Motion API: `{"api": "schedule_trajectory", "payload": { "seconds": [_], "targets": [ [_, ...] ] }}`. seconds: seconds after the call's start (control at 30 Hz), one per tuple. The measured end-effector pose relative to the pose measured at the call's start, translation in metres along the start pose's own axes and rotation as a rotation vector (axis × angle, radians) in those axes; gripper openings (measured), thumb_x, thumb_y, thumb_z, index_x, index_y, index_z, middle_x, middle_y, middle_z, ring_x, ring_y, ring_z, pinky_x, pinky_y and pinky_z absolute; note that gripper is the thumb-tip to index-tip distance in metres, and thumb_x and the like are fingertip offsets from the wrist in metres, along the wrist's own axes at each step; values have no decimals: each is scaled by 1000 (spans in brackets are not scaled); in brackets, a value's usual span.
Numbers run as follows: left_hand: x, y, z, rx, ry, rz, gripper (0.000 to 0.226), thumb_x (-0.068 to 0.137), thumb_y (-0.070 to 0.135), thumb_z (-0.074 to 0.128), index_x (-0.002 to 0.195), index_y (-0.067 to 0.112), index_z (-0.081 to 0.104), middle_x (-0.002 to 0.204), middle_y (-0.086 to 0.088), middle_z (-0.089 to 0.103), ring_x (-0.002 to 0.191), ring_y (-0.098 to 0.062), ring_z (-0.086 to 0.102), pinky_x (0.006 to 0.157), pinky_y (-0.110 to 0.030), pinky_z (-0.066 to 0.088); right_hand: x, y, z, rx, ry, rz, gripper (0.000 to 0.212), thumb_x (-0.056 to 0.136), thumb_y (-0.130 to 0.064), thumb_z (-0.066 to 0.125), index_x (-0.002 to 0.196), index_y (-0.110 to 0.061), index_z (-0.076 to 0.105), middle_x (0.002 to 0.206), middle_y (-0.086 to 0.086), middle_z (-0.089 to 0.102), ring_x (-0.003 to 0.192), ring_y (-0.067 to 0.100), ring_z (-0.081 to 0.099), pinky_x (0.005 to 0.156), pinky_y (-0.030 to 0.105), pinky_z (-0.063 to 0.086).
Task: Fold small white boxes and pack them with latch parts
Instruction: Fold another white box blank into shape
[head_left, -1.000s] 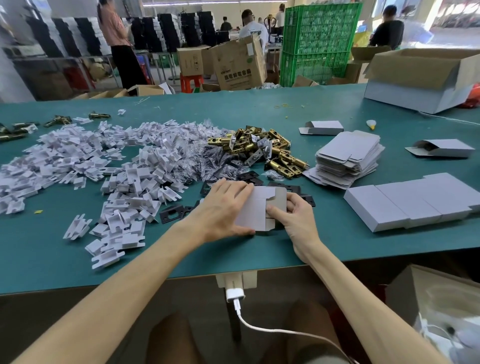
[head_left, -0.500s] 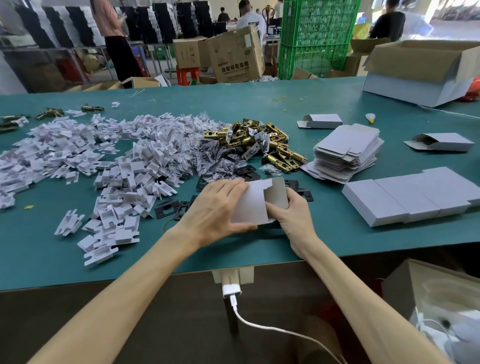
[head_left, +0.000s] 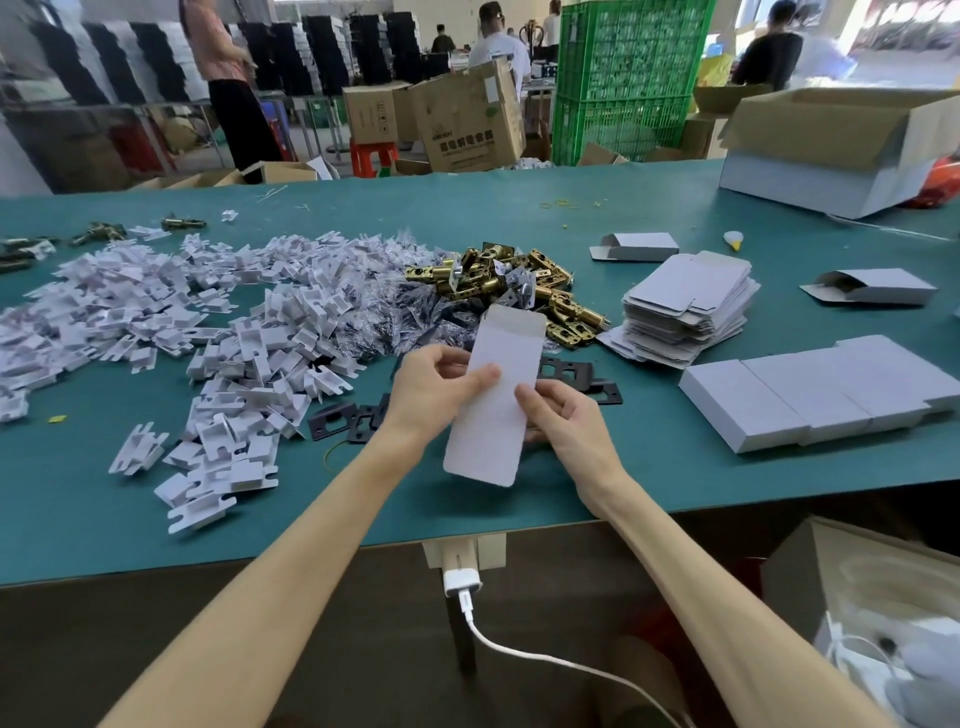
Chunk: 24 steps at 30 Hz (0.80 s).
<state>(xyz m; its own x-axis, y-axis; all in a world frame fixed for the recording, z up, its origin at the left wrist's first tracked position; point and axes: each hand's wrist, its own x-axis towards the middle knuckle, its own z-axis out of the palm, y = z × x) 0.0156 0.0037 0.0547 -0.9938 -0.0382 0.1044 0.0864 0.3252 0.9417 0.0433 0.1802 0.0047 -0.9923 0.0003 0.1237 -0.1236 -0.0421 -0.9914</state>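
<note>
Worker at green table (head_left: 78, 493), both hands raised just off the surface near the front edge, one white box blank (head_left: 493, 410) held betw. them. Blank is flat and unfolded, long axis tilted w/ far end leaning right; rounded flap at near end, notched flap at far end. L hand (head_left: 434, 387) pinches the blank's left edge approx. mid-length, thumb on the front face, fingers curled behind. R hand (head_left: 569, 415) pinches the right edge a bit lower, thumb on front, fingers behind. Both grips are clamped on the blank. Beyond the blank: heap of brass latch parts (head_left: 519, 280). Black plates (head_left: 576, 374) lie flat on the table under and beside the hands. Left of hands: wide spread of white card inserts (head_left: 208, 332). Right of hands: stack of flat blanks (head_left: 691, 306), and nearer, a row of folded boxes (head_left: 821, 395) lying side by side, touching. Open carton (head_left: 831, 150) at far right corner.
</note>
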Motion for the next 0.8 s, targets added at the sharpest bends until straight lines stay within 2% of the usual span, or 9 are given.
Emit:
{"api": "schedule_trajectory", "payload": {
  "seconds": [0.17,0.33,0.47,0.6,0.73,0.8],
  "targets": [
    [-4,-17,6,-245,-63,-110,18,92,17,78,107,7,73,102,-7,79,76,-7,76,59,-17,56,2,1,-1,10,98,18,37,86,-37,79,107,-8,68,98,3,79,92,22,75,83,41,61],
    [-11,-40,11,-367,-52,-147,15,95,14,75,107,6,72,103,-11,80,94,-25,78,76,-33,64,2,4,2,-37,120,1,26,90,-31,78,102,-10,68,92,7,77,87,25,75,75,41,60],
    [-12,-50,11,-432,-31,-89,22,95,14,74,114,3,70,109,-13,78,100,-29,75,87,-43,62,4,4,4,-79,107,-20,19,97,-27,69,100,-9,68,90,7,77,80,21,73,68,37,58],
    [-15,-54,11,-461,-36,-47,24,96,14,72,118,6,70,113,-11,78,100,-24,74,90,-42,61,6,5,5,-98,90,-17,18,99,-25,67,100,-7,68,94,11,76,89,31,73,75,46,59],
    [-17,-55,12,-508,-54,-34,23,97,19,70,117,7,71,111,-9,79,96,-20,75,81,-33,62,5,3,6,-81,85,1,15,98,-24,68,99,-9,70,92,8,77,87,28,74,70,36,60],
    [-17,-56,11,-524,-57,-49,23,98,19,70,116,5,72,111,-12,79,96,-24,76,81,-35,63,4,2,6,-67,90,14,18,96,-25,71,98,-7,70,91,9,77,87,30,74,72,39,60]
  ]
}}
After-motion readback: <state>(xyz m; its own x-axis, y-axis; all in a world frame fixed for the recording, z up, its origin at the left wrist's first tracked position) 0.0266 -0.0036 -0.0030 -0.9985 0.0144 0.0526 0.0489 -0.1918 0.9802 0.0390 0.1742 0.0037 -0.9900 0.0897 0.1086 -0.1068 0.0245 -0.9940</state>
